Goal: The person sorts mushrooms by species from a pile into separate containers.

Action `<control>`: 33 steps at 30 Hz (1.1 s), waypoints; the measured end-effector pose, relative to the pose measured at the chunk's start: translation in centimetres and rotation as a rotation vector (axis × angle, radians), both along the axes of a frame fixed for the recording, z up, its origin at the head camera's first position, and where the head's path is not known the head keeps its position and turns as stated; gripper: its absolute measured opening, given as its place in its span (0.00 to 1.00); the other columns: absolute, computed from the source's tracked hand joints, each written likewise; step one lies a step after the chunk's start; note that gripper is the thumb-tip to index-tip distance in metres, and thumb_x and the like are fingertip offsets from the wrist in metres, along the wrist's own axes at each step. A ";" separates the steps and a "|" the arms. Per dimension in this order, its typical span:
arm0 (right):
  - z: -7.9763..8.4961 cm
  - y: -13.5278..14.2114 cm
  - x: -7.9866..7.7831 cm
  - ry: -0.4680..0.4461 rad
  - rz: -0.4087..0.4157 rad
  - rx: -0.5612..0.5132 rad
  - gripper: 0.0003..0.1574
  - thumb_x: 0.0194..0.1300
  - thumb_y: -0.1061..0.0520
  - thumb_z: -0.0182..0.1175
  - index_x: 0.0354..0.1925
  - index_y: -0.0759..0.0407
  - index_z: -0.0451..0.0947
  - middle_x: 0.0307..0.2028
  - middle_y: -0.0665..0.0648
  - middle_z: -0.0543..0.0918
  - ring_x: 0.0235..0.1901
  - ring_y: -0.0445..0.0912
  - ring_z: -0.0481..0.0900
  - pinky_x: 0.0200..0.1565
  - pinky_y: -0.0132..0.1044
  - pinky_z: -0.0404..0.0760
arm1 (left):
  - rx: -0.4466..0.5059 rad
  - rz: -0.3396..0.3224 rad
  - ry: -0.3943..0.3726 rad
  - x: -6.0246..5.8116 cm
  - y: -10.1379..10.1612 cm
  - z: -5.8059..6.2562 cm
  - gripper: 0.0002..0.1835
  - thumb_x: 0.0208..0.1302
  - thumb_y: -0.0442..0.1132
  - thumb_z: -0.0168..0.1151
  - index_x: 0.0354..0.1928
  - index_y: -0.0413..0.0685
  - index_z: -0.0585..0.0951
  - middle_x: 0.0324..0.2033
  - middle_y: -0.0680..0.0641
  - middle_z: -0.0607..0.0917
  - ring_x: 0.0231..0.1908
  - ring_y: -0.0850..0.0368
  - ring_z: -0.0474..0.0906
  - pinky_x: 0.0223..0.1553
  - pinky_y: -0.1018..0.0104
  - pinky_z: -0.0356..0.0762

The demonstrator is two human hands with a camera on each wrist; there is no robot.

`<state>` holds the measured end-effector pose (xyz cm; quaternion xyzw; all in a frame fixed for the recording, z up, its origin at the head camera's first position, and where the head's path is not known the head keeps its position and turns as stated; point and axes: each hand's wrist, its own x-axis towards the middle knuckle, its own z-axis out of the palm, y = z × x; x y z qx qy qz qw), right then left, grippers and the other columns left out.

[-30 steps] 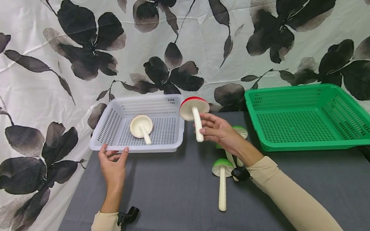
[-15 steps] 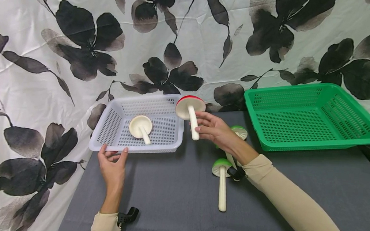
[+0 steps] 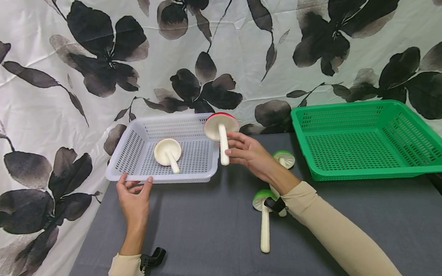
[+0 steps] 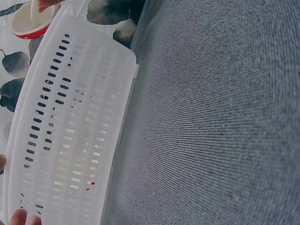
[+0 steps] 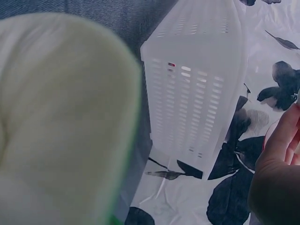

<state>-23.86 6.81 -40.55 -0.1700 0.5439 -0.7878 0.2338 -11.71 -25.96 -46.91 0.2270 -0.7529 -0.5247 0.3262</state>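
My right hand (image 3: pixel 249 153) pinches the cream stem of a toy mushroom (image 3: pixel 222 128) with a red cap. It is held in the air at the right end of a white perforated basket (image 3: pixel 179 180), cap up and slightly tilted. Another mushroom (image 3: pixel 167 151) lies inside that basket, its pale underside showing. At the basket's near left rim, my left hand (image 3: pixel 134 205) grips the edge, thumb and fingers spread apart along it. In the left wrist view the held mushroom's red cap (image 4: pixel 35 33) appears beyond the basket wall (image 4: pixel 70 117).
Green-capped mushrooms lie on the grey table (image 3: pixel 212 242) below my right forearm, one in front (image 3: pixel 266 229) and one farther back (image 3: pixel 284 159), partly hidden. A green basket (image 3: pixel 383 173) stands at the back right, against a floral cloth (image 3: pixel 266 72).
My right hand has carried the red-capped mushroom a little to the left, up to the white basket's right end. My left hand stays on the rim.
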 end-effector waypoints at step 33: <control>-0.2 -4.4 -1.9 -0.016 -0.038 0.173 0.39 0.66 0.67 0.66 0.72 0.58 0.66 0.63 0.66 0.77 0.50 0.47 0.83 0.54 0.44 0.84 | -0.005 0.006 -0.022 0.2 -0.1 -0.1 0.45 0.62 0.46 0.74 0.75 0.43 0.60 0.51 0.39 0.77 0.41 0.55 0.77 0.34 0.80 0.72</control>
